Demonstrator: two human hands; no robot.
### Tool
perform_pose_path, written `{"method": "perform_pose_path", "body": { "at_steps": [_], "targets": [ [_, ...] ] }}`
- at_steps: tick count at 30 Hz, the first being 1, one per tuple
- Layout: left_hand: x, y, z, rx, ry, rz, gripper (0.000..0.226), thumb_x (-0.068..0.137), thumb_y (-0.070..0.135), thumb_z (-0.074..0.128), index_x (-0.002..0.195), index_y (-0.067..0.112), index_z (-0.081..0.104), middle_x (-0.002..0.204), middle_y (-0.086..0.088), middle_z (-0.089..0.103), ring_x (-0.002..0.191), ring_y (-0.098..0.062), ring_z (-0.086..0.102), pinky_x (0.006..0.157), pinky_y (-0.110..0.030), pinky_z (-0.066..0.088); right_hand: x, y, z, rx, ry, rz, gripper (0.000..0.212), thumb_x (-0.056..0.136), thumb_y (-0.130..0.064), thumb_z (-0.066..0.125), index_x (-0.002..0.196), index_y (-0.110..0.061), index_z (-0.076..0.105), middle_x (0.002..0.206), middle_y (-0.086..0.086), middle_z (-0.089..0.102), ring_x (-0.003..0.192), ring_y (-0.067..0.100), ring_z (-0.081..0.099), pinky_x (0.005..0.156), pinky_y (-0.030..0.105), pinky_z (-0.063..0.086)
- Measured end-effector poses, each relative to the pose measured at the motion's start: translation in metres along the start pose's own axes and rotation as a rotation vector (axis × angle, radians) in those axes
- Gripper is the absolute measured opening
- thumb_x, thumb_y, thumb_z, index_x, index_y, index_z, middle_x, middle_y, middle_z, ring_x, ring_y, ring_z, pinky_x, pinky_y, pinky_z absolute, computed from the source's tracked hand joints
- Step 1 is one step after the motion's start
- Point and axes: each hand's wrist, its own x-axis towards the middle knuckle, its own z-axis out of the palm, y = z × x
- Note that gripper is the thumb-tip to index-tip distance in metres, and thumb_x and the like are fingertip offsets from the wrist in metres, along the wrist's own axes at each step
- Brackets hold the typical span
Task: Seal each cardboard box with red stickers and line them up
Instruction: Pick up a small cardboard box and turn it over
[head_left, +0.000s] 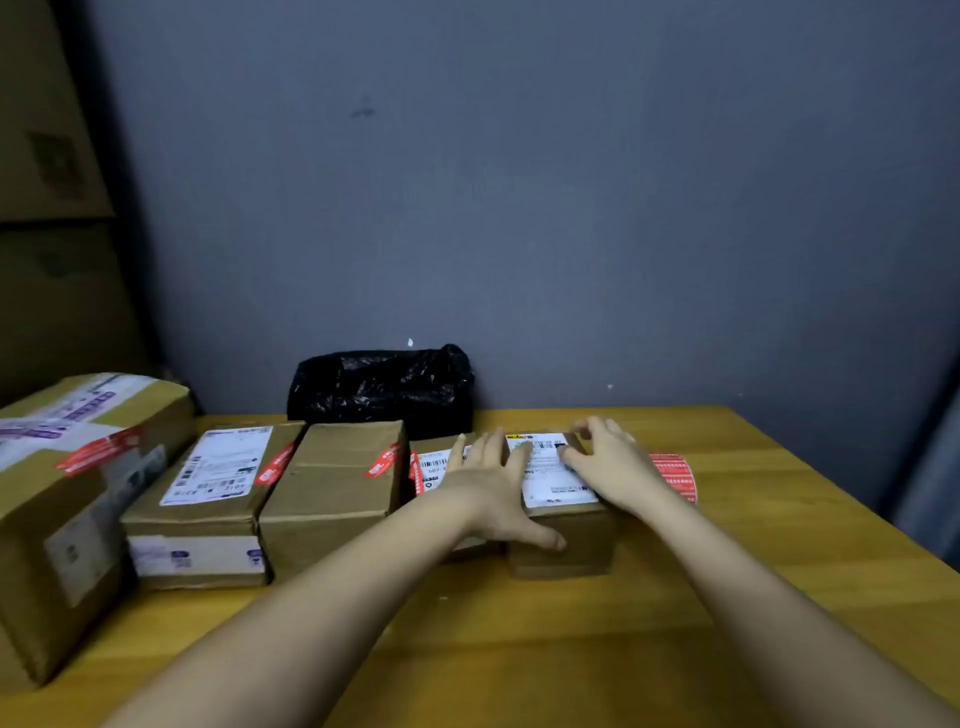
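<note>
Several cardboard boxes stand in a row along the wooden table (519, 649). The rightmost small box (563, 551) carries a white shipping label. My left hand (493, 493) lies flat on its left top edge, thumb down the front face. My right hand (608, 462) rests on its right top side, fingers bent over the far corner. A low labelled box (434, 467) sits just left, partly hidden by my left hand. Further left stand a plain box (332, 499), a labelled box (208, 493) and a large box (67, 509), each bearing red stickers. A red sticker roll (672, 475) lies right of my right hand.
A black plastic bag (382, 387) sits against the grey wall behind the row. Stacked brown cartons (47, 182) rise at the far left. The table's right edge runs diagonally at the right.
</note>
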Motion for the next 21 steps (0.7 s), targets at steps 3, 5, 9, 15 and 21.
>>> {"method": "perform_pose_path", "body": {
  "at_steps": [3,5,9,15,21],
  "targets": [
    [0.001,0.002,0.001,0.086,-0.011,-0.014,0.118,0.066,0.079,0.057,0.151,0.024,-0.005,0.159,-0.013,-0.011,0.146,-0.029,-0.012,0.116,-0.05,-0.012,0.001,0.002,0.004,0.068,-0.091,0.074,0.056,0.093,-0.042,0.052,0.141,-0.018,0.038,0.144,0.005,0.043,0.131,0.025,0.04,0.105,0.036,0.037],
    [0.005,0.003,0.004,0.118,-0.007,-0.024,0.119,0.067,0.078,0.057,0.151,0.024,-0.008,0.158,-0.015,-0.009,0.146,-0.031,-0.012,0.115,-0.051,-0.012,0.0,0.003,0.005,0.137,-0.165,0.118,0.06,0.093,-0.044,0.052,0.145,-0.02,0.033,0.145,0.005,0.044,0.129,0.026,0.045,0.103,0.035,0.039],
    [0.008,0.003,0.013,0.178,0.035,-0.033,0.115,0.07,0.076,0.055,0.151,0.024,-0.008,0.158,-0.018,-0.005,0.146,-0.033,-0.009,0.115,-0.053,-0.012,0.0,0.004,0.008,0.23,-0.191,0.157,0.067,0.094,-0.042,0.052,0.149,-0.02,0.022,0.143,0.007,0.046,0.121,0.027,0.052,0.098,0.036,0.044],
    [0.011,0.002,0.018,-0.004,0.16,-0.003,0.108,0.068,0.071,0.061,0.15,0.026,0.007,0.158,-0.016,0.007,0.147,-0.029,0.002,0.115,-0.049,-0.014,0.0,0.006,0.005,0.436,-0.149,0.158,0.059,0.095,-0.029,0.055,0.146,-0.014,0.03,0.139,0.007,0.049,0.106,0.02,0.054,0.083,0.027,0.04],
    [0.013,0.001,0.009,-0.28,0.271,0.02,0.109,0.069,0.06,0.07,0.15,0.029,0.005,0.159,-0.013,0.0,0.147,-0.022,0.001,0.114,-0.044,-0.016,-0.003,0.008,-0.018,0.827,-0.092,0.075,0.058,0.094,-0.009,0.051,0.147,-0.016,0.031,0.147,-0.002,0.041,0.118,0.009,0.045,0.081,0.017,0.039]
  ]
}}
